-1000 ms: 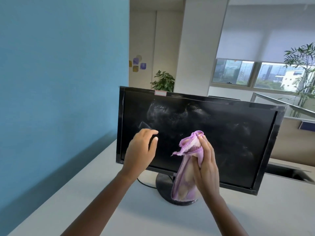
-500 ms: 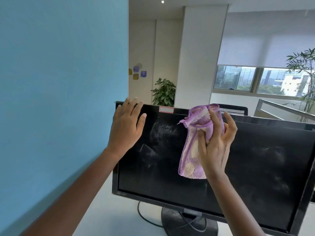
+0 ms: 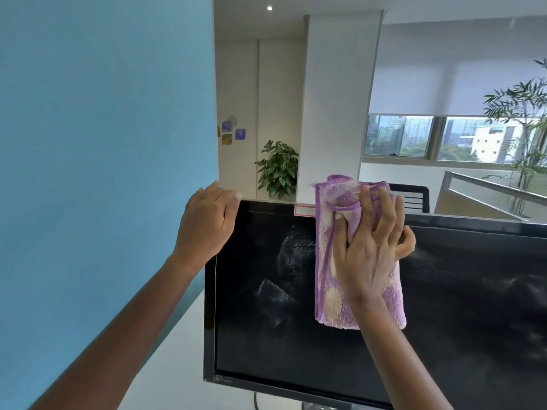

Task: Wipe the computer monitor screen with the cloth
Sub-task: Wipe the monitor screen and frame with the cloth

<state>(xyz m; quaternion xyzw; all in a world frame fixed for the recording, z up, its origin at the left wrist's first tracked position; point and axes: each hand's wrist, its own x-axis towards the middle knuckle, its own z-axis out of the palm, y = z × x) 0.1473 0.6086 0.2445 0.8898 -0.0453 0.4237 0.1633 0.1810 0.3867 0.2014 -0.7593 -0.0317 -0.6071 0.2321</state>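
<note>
The flat black-framed computer monitor stands on a pale, smooth desk next to a matte blue wall; its dark glossy screen carries cloudy grey smears and dusty streaks, thickest left of centre. A small white sticker with a red border sits on the top bezel. The right hand presses a fluffy purple terry cloth with pale cream round patches flat against the upper middle of the screen; the fingers are spread and curled into the bunched top of the cloth, which rises just over the monitor's top edge, while the rest hangs down the glass as a soft folded rectangle with a darker purple stitched border. The left hand grips the monitor's upper left corner, fingers hooked over the top edge and palm against the frame's side. Behind the monitor are a leafy green potted plant beside a white square column, whose pot is hidden, a black mesh chair back, and a window under a lowered white roller blind.
</note>
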